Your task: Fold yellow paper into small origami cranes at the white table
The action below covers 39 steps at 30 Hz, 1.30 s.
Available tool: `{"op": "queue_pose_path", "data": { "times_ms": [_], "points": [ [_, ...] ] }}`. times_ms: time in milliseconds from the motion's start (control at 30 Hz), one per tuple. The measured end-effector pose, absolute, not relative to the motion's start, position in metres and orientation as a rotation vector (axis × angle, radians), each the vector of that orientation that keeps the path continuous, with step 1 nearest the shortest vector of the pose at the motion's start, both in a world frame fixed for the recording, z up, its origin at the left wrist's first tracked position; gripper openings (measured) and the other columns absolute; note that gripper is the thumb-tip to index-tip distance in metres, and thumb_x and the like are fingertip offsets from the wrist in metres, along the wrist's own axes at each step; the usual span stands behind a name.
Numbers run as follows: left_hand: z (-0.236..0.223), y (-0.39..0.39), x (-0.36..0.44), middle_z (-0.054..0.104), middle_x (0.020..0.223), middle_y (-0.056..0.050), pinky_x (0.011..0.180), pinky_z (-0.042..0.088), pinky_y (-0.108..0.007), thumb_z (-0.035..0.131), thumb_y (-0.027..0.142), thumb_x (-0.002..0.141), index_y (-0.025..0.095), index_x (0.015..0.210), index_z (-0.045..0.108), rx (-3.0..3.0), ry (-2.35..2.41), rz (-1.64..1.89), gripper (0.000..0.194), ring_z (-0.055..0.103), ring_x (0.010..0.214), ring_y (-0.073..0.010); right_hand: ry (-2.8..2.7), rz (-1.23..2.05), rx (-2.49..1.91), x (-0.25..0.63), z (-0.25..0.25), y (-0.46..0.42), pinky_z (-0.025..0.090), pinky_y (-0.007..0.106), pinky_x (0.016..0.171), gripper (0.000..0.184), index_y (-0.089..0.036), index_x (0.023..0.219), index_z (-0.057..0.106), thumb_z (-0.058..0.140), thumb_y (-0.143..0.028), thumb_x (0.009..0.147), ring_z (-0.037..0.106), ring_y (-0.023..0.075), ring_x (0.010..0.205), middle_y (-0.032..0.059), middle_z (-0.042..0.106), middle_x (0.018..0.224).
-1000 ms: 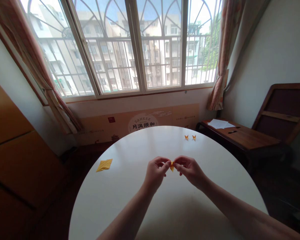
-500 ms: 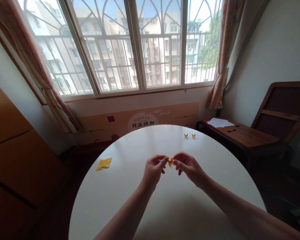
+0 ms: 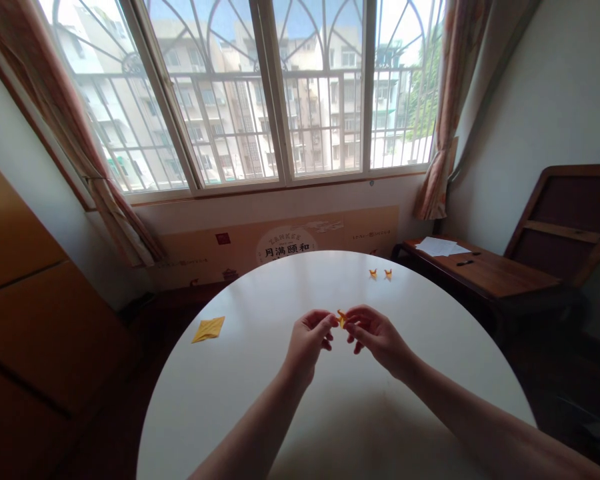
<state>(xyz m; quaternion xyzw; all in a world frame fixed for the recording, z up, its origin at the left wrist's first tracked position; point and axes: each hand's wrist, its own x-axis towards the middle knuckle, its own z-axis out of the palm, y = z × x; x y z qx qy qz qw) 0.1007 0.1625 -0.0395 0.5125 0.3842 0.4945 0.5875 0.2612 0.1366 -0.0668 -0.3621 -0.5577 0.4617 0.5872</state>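
Note:
Between my two hands is a small yellow origami crane (image 3: 341, 320), held above the middle of the white table. My left hand (image 3: 310, 337) pinches its left side with thumb and forefinger. On the other side, my right hand (image 3: 373, 331) pinches it too, and those fingers cover part of the paper. Farther back on the tabletop stand two finished-looking folded paper cranes, a left one (image 3: 373, 273) and a right one (image 3: 389, 273), side by side. Yellow square paper (image 3: 209, 329) lies flat toward the left edge of the table.
The round white table (image 3: 260, 400) fills the lower middle. Right of it stands a wooden bench (image 3: 510, 270) with white papers (image 3: 440, 246) and a small dark object (image 3: 465, 263). A printed box (image 3: 200, 250) sits beneath the window, and a wooden cabinet (image 3: 25, 320) is at left.
The crane in my fingers has turned slightly, and a pointed part of it now stands up between my hands. My right fingers have shifted a little on the paper.

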Motion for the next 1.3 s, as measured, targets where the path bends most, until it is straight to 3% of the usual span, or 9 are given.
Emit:
{"op": "queue_pose_path", "data": {
  "times_ms": [633, 967, 1300],
  "points": [
    [-0.035, 0.164, 0.095, 0.062, 0.064, -0.002, 0.045, 0.040, -0.020, 0.073, 0.038, 0.067, 0.012, 0.071, 0.071, 1.368, 0.929, 1.118, 0.026, 0.050, 0.052, -0.0093, -1.168, 1.130, -0.922, 0.265, -0.063, 0.138, 0.051, 0.024, 0.047, 0.035, -0.017, 0.084, 0.067, 0.077, -0.049, 0.074, 0.059, 0.0152, 0.066, 0.0034, 0.064, 0.077],
    [-0.039, 0.164, 0.097, 0.063, 0.076, -0.005, 0.047, 0.038, -0.018, 0.074, 0.040, 0.068, 0.012, 0.079, 0.071, 1.205, 0.986, 1.092, 0.030, 0.049, 0.058, -0.0083, -1.316, 1.025, -0.880, 0.267, -0.073, 0.142, 0.053, 0.023, 0.049, 0.044, -0.022, 0.113, 0.058, 0.076, -0.041, 0.078, 0.062, 0.0148, 0.067, 0.0028, 0.066, 0.087],
    [-0.040, 0.161, 0.098, 0.064, 0.077, -0.005, 0.047, 0.036, -0.018, 0.076, 0.040, 0.066, 0.012, 0.076, 0.070, 1.149, 0.965, 1.021, 0.030, 0.048, 0.058, -0.0083, -1.460, 0.741, -0.990, 0.267, -0.077, 0.143, 0.052, 0.025, 0.050, 0.031, -0.019, 0.103, 0.063, 0.071, -0.042, 0.083, 0.063, 0.0164, 0.068, 0.0071, 0.068, 0.090]
  ]
}}
